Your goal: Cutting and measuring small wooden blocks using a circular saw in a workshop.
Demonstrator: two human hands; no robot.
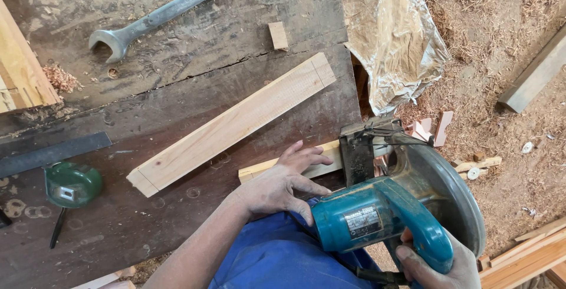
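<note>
While a round green tape measure (71, 184) lies at the far left of the dark worn desk (177, 88), a long pale wooden plank (233, 124) rests diagonally mid-desk. Just right, the left hand (283, 186) presses flat, fingers spread, on a narrow pale wood strip (268, 168). Rightmost, the right hand (439, 265) is clenched around the handle of a teal circular saw (389, 206), which meets the strip's end at the desk edge.
</note>
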